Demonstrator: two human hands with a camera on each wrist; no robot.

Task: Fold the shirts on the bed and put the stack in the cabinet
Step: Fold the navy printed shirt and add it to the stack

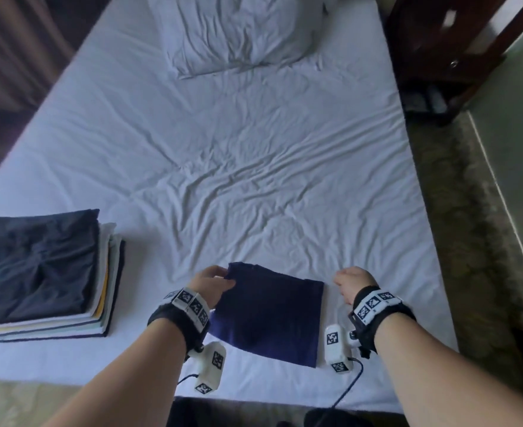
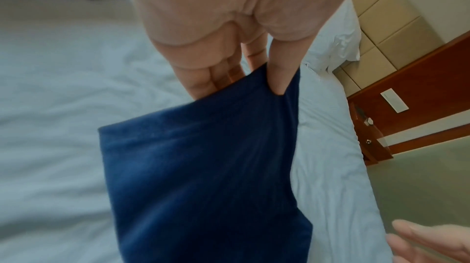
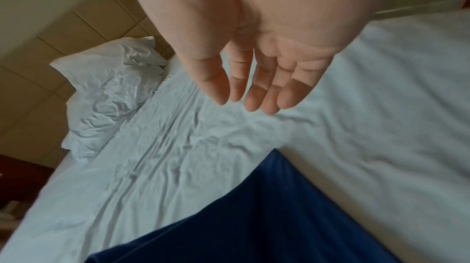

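Note:
A folded navy blue shirt [image 1: 269, 312] lies near the foot of the white bed [image 1: 223, 149]. My left hand [image 1: 212, 283] pinches its far left corner, thumb on top and fingers under the cloth, lifting that edge; the left wrist view shows the shirt [image 2: 203, 166] hanging from the fingers [image 2: 279, 78]. My right hand [image 1: 351, 282] hovers just right of the shirt with relaxed straight fingers [image 3: 254, 94], holding nothing; the shirt [image 3: 254, 217] lies below it. A stack of folded shirts [image 1: 38, 272], dark one on top, sits at the bed's left edge.
A crumpled white pillow [image 1: 232, 35] lies at the head of the bed. A dark wooden nightstand [image 1: 445, 47] stands to the right, with patterned carpet [image 1: 469, 226] along that side. Wrinkled sheet stretches between the pillow and the shirt.

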